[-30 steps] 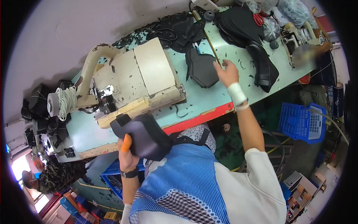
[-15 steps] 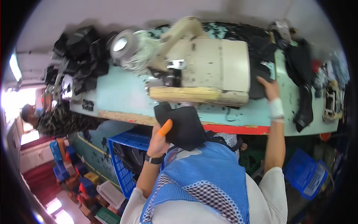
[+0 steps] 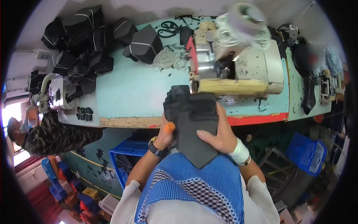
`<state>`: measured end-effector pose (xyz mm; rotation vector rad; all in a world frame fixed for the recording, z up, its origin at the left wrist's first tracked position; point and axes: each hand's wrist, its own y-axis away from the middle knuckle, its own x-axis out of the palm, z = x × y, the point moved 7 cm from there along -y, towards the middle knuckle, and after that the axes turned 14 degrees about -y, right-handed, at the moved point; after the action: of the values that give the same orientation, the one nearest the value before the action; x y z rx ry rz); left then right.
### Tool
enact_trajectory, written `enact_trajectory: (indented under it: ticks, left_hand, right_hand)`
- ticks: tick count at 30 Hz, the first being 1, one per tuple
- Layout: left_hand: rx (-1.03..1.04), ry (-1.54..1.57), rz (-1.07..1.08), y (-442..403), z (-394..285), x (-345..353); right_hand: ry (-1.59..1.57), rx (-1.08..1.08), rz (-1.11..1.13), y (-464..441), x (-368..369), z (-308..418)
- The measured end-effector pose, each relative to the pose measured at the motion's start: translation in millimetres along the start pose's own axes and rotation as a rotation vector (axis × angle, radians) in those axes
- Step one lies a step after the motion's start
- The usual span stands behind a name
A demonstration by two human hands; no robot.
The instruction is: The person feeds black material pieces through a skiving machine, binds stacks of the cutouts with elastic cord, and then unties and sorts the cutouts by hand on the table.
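In front of my apron I hold a stack of dark grey sheet pieces (image 3: 195, 127), pointed at the bottom, with stepped, uneven layers along the top. My left hand (image 3: 164, 135), with an orange cover on the thumb, grips the stack's left edge. On the other side my right hand (image 3: 223, 132) wraps the edge, its thumb pressed flat across the top piece; a white band circles that wrist. Just beyond the stack stands a cream sewing machine (image 3: 257, 67) with a yellowed front strip. The fingers behind the stack are hidden.
Bundles of tied dark pieces (image 3: 143, 46) pile up at the back left. Black-handled scissors (image 3: 168, 29) and loose pale cord (image 3: 169, 58) lie left of the machine. Blue crates (image 3: 128, 149) stand below the table. Another person (image 3: 61, 130) sits at far left.
My right hand has come from the dark pieces right of the machine to the stack at my front. Both hands now hold it. The view has swung left.
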<state>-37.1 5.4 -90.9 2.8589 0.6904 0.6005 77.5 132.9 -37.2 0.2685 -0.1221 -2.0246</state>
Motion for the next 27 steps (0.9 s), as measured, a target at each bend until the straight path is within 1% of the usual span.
enact_trajectory:
  ticks: [2,3,4,5,7,8,9,10,12,13,14,15,16,18,19,20,22,23,24,25,26,27]
  left_hand:
    - [-0.056,0.094,-0.011,10,-4,-30]
    - [-0.064,0.108,-0.009,11,-5,-42]
    - [-0.147,0.013,-0.07,10,0,-58]
    - [-0.223,-0.093,-0.121,9,0,-75]
    - [-0.214,-0.124,-0.072,6,-32,-89]
    - [-0.211,-0.141,-0.043,5,-52,-91]
    - [-0.117,-0.38,0.058,6,-86,-95]
    - [-0.1,-0.422,0.228,5,-115,-93]
    - [0.14,-0.624,0.271,-5,-129,-122]
    - [0.136,-0.627,0.272,-3,-131,-116]
    - [0.134,-0.303,0.309,-3,-137,-99]
    - [0.129,0.021,0.342,-2,-144,-92]
    - [0.128,0.014,0.35,0,-140,-97]
    - [0.02,0.034,0.25,6,-116,-112]
    - [-0.023,0.191,0.181,11,-124,-107]
    - [-0.031,0.195,0.186,12,-118,-116]
    - [0.034,0.081,0.293,15,-114,-130]
    - [-0.01,0.125,0.297,18,-120,-123]
    - [-0.009,0.124,0.297,18,-122,-126]
    - [-0.011,-0.086,0.215,14,-121,-136]
    - [-0.014,-0.294,0.126,13,-121,-145]
    - [-0.006,-0.197,0.044,13,-125,-145]
  right_hand:
    - [-0.671,0.15,0.23,-19,44,1]
    - [-0.748,0.207,0.267,-24,54,2]
    - [-0.729,0.161,0.229,-33,64,8]
    - [-0.785,0.18,0.199,-39,73,13]
    - [-0.834,0.176,0.151,-45,86,25]
    - [-0.905,0.245,0.134,-41,95,27]
    - [-0.974,0.317,0.12,-35,102,28]
    - [-0.969,0.309,0.107,-30,106,28]
    - [-1.24,0.359,0.161,-21,124,20]
    - [-1.249,0.4,0.199,-17,137,13]
    - [-1.257,0.396,0.2,-18,146,15]
    - [-1.254,0.396,0.263,-19,157,21]
    - [-1.248,0.394,0.323,-19,165,27]
    - [-1.243,0.391,0.335,-18,168,28]
    - [-1.307,0.371,0.305,-17,169,26]
    - [-1.372,0.352,0.273,-16,169,26]
    - [-1.33,0.344,0.287,-17,169,32]
    - [-1.364,0.326,0.266,-21,172,35]
    - [-1.399,0.311,0.246,-23,173,37]
    - [-1.398,0.309,0.25,-24,174,34]
    - [-1.41,0.364,0.228,-26,176,23]
    - [-1.424,0.421,0.208,-26,179,16]
